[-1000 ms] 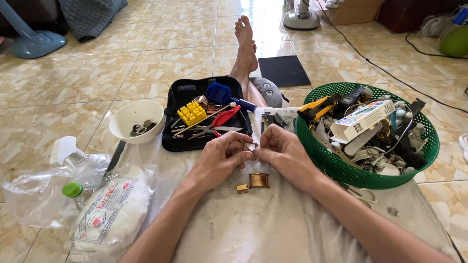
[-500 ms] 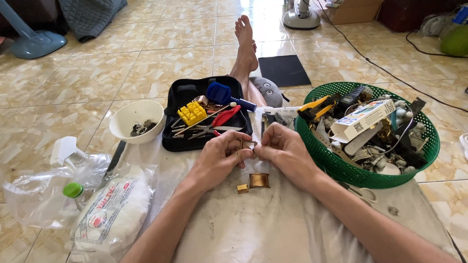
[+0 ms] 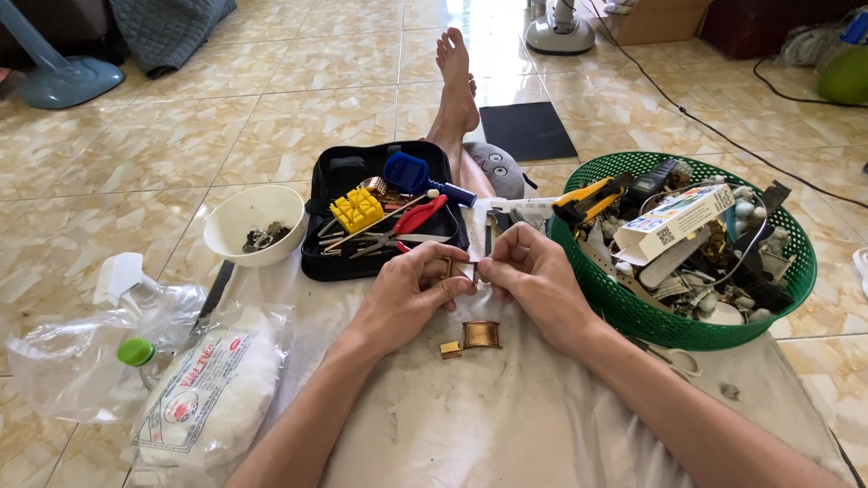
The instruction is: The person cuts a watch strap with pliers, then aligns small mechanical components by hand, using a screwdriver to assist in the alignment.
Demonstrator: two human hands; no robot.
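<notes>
Your left hand (image 3: 411,294) and right hand (image 3: 533,271) both pinching a small brass piece (image 3: 449,268), above the brass band (image 3: 481,334), beside the green basket (image 3: 624,307)

Small gold-coloured metal piece (image 3: 449,268), thin and bar-like, pinched upright between fingertips of left hand (image 3: 409,291) and right hand (image 3: 533,271), just above the pale cloth (image 3: 506,416). Too small to make out finer detail. Curved gold-coloured band segment (image 3: 482,334) lying on the cloth just below the hands, with a small squarish gold link (image 3: 449,349) right beside it, nearly touching.
</notes>
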